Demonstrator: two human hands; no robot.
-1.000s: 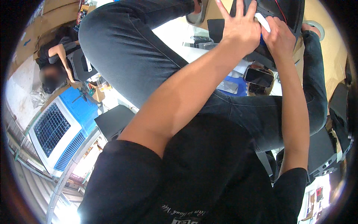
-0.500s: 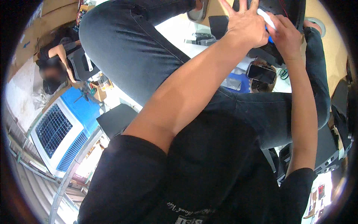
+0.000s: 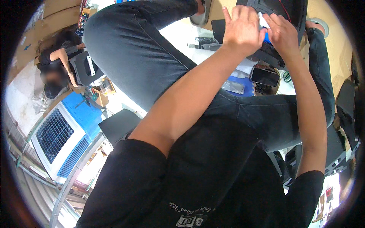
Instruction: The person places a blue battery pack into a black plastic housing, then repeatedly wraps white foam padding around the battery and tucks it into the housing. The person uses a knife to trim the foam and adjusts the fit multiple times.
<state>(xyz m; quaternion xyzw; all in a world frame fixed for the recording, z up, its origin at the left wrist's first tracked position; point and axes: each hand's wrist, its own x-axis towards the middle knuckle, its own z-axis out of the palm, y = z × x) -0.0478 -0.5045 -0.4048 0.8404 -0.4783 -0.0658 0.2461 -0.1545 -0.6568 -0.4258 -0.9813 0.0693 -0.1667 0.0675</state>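
Note:
At the top of the head view, my left hand [image 3: 243, 32] lies over a black plastic housing [image 3: 298, 11], palm down. Its fingers stretch forward and the little finger stands apart. My right hand [image 3: 282, 34] is closed beside it, with fingertips around a white object [image 3: 262, 21] that is partly covered, so its kind cannot be made out. Something blue [image 3: 267, 37] shows between the two hands. A thin red wire [image 3: 284, 9] runs inside the housing.
Between my legs lie a phone [image 3: 265, 77], dark-handled scissors [image 3: 287, 76], clear plastic bags [image 3: 234, 87] and a blue sheet [image 3: 248, 85]. A blue-white air cooler [image 3: 57, 133] stands at left. Another person's arm [image 3: 62, 60] reaches toward a black panel [image 3: 85, 68] there.
My left hand has shifted slightly left and down, its fingers drawn closer together over the housing. The white object sits more hidden beside my right fingers. The view has shifted a little.

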